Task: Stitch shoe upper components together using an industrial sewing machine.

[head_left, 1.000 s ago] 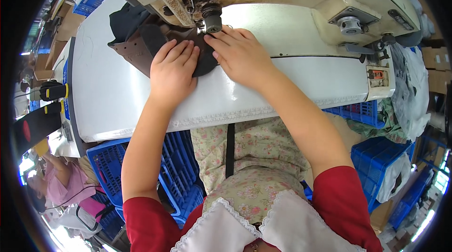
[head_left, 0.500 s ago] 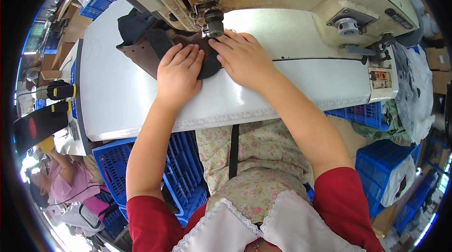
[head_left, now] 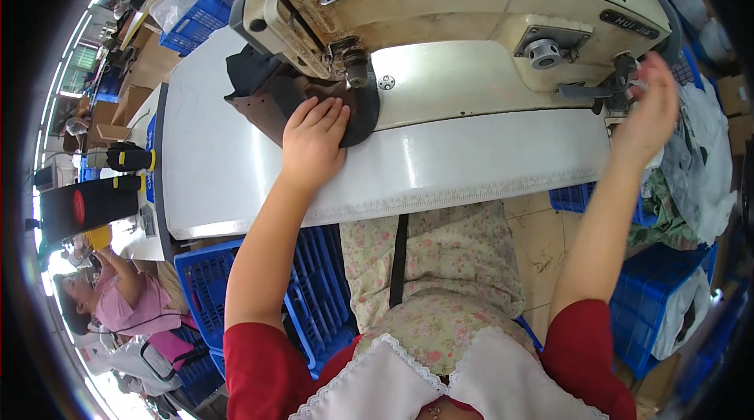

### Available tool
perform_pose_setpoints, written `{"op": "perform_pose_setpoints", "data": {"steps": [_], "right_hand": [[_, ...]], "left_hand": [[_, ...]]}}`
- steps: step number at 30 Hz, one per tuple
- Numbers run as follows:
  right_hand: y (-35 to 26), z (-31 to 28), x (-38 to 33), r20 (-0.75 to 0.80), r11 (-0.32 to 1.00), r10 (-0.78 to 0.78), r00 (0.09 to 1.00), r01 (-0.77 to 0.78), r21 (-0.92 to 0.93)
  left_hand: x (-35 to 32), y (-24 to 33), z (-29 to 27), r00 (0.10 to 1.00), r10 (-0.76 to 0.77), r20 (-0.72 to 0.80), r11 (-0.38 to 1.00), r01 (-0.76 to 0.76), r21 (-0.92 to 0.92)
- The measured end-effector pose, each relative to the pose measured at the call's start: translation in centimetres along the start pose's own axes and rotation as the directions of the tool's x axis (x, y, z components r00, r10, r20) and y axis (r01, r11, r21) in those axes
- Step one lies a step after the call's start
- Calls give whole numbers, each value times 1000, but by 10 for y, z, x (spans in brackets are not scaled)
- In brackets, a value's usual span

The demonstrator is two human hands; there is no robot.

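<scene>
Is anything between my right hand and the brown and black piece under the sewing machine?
Straight across, the gray lever on the sewing machine seems to jut between your right hand and the piece. Over the front of the table, nothing visible blocks the way; your left hand covers part of it.

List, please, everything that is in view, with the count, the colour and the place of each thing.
Sewing machine: one, cream with brown stains, across the table's far side
Table: one, white, centre
Workpiece: one, brown and black, at the machine's left end
Crates: at least five, blue, both sides
Plastic bags: several, whitish, right side and upper left
Camouflage cloth: one, green, right
Cardboard boxes: several, brown, both edges
Co-worker: one, pink top, lower left
Floral garment: one, pale green, wearer's lap
Left hand: one, bare, on the workpiece
Right hand: one, bare, by the machine's right end; contact unclear
</scene>
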State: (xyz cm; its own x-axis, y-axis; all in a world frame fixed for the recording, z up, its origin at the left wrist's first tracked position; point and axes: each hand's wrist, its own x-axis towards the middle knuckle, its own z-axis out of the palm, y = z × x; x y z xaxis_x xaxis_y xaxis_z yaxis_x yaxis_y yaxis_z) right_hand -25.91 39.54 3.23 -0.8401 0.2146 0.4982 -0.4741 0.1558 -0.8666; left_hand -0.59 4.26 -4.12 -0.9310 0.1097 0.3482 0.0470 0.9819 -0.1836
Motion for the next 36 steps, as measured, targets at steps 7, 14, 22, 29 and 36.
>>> {"op": "perform_pose_setpoints", "data": {"steps": [7, 14, 22, 29, 36], "right_hand": [[25, -42, 136, -51, 926, -283, 958, 259, -276], [77, -68, 198, 71, 965, -12, 997, 30, -262], [85, -49, 158, 60, 968, 221, 973, -227, 106], [79, -49, 195, 95, 943, 80, 992, -45, -329], [72, -50, 174, 199, 952, -58, 978, 114, -283]], "left_hand": [[-3, -4, 7, 1000, 0, 2, 1000, 0, -9], [0, -2, 8, 1000, -8, -10, 1000, 7, -26], [-3, -1, 6, 1000, -9, -19, 999, 8, -34], [-1, 0, 6, 999, -6, -34, 999, 4, -44], [3, 2, 0, 1000, -9, -12, 999, 8, -33]]}}
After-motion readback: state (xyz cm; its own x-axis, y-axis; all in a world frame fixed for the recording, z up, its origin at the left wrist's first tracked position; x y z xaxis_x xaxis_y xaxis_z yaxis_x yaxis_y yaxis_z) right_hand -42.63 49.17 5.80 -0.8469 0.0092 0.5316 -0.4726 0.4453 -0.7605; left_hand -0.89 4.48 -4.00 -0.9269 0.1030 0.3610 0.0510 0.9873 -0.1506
